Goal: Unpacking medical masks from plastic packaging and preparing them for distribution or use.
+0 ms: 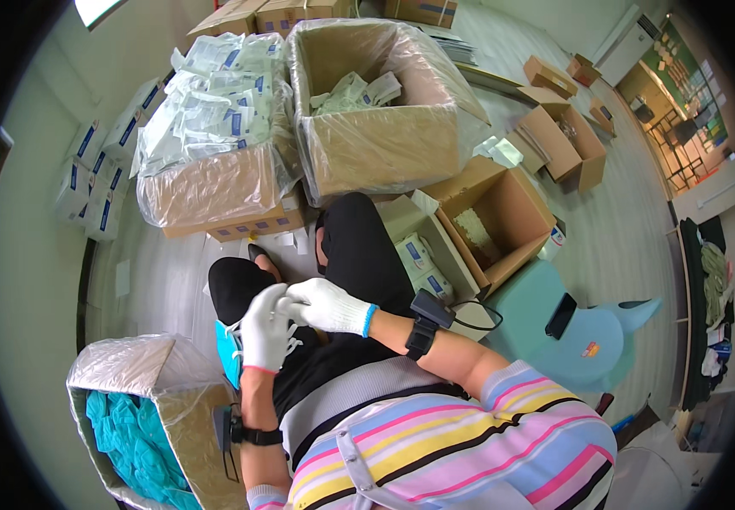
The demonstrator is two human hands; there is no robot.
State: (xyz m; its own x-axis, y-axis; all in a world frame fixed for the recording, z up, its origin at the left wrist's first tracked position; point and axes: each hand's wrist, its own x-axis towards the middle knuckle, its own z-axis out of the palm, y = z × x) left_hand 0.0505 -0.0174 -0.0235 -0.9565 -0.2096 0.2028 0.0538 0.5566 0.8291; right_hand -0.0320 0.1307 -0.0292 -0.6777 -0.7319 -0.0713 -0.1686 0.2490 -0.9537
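Note:
I sit with black-trousered legs stretched out, and both hands in white gloves meet over my lap. My left hand (264, 333) is closed on a teal face mask (230, 355) whose white ear loops (293, 345) dangle below the fingers. My right hand (327, 306) reaches across and pinches the same mask at my left hand's fingertips. Each wrist carries a black strap with a small device. Most of the mask is hidden behind my left hand.
A plastic-lined carton of teal masks (134, 429) stands at my lower left. Ahead are a carton heaped with white sealed packs (214, 119) and another plastic-lined carton (384, 127). An open cardboard box (495, 223) and a pale blue stool (584, 340) holding a phone stand on my right.

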